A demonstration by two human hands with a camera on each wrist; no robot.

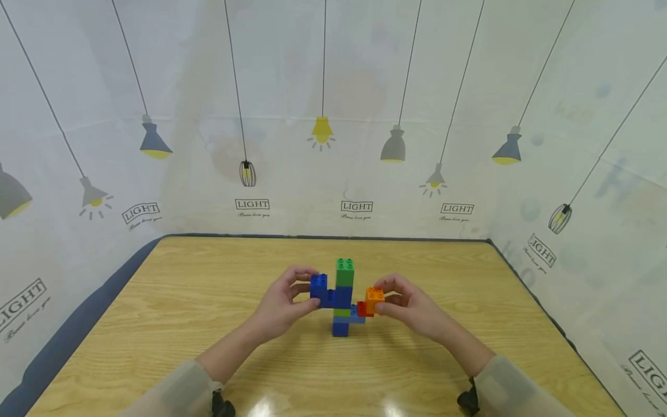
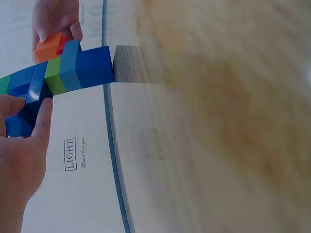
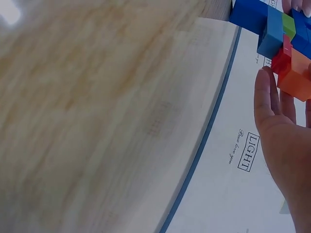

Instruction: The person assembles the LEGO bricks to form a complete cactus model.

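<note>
A tower of toy building blocks stands upright on the wooden table [image 1: 208,278], its dark blue bottom block [image 1: 340,330] on the surface. Above that come a light blue block [image 1: 357,318], a lime green one, dark blue ones and a green block [image 1: 344,277] on top. My left hand [image 1: 277,306] pinches the dark blue block [image 1: 319,285] jutting out on the left, thumb in front and fingers behind. On the other side, my right hand [image 1: 414,307] pinches an orange block [image 1: 374,298] between thumb and fingers. A red block [image 3: 282,56] sits between the orange and light blue ones.
The table's far edge [image 1: 323,236] meets a pale curtain [image 1: 292,174] printed with hanging lamps, which also closes off both sides. Black bands [image 1: 223,403] circle both wrists near the sleeves.
</note>
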